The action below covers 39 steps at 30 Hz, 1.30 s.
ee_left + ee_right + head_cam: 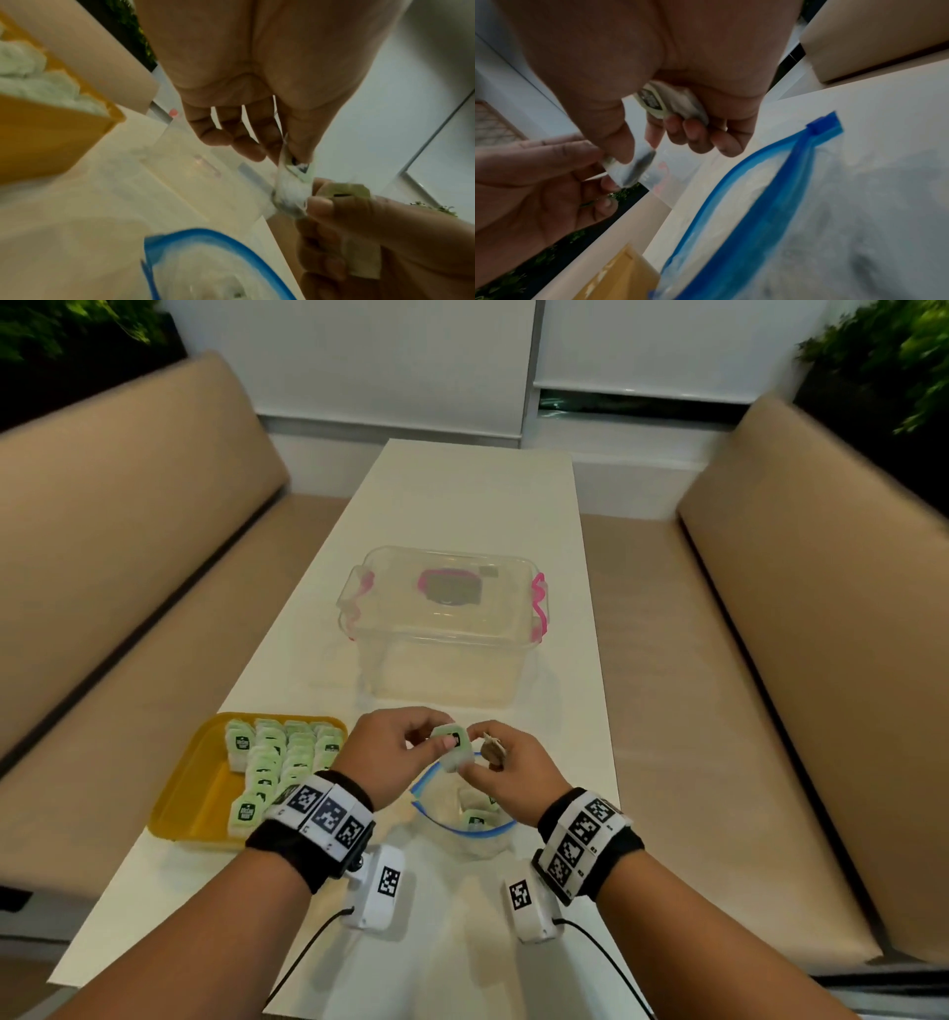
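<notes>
Wrists side by side, left hand (393, 752) and right hand (513, 762) each pinch one end of a pale green sachet (453, 746) between thumb and forefinger, its long axis running roughly 10 to 4 between them. Right hand's other fingers curl round a second packet (670, 103). Directly under, at 6 from the sachet, gapes the open bag (426, 809), its mouth seemingly nearer the right hand; tray (190, 793) sits at 9, box (441, 629) at 12.

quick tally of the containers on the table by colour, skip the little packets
yellow tray: 1
clear box with pink latches: 1
clear bag with blue zip: 1
total: 3
</notes>
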Motion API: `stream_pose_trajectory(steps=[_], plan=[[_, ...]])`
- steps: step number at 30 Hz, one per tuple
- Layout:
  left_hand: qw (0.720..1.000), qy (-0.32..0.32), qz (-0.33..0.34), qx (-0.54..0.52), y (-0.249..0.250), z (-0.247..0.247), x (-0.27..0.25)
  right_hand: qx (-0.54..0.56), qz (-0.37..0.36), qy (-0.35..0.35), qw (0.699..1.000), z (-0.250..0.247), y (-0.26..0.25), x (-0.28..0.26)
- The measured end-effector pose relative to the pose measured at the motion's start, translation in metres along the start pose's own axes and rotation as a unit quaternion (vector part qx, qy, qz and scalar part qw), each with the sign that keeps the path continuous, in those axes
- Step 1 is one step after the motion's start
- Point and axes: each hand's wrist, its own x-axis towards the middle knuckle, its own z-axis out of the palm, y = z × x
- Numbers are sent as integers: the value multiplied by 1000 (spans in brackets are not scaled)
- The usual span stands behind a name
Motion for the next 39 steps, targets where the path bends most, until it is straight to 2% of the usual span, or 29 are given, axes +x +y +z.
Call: stream_pose_trajectory(steps=[3,10,18,23,26,31,34,36,39], plan=[[1000,-2,16,8,3,-20,-4,0,-6,-9,1000,13,-7,8],[994,-21,50,97,0,-72,-12,10,-26,-23,999,50,-46,24],[980,-73,13,187,-28,-142,-8,-43,4,-46,998,101,-68,43],[969,-45,-30,240,-56,-196,-2,40,78,-30,996,120,-80,53],[945,-65,-56,315,-76,-220,1,58,75,-24,995,131,-88,59],[890,-179,-104,407,-103,-231,9,2,11,0,1000,152,-89,69],[861,-231,-112,440,-113,-221,14,4,7,35,999,163,-91,74],[855,-244,-112,444,-120,-216,20,30,20,41,998,168,-92,75],[861,-236,-112,436,-128,-212,28,72,38,40,996,174,-95,75]])
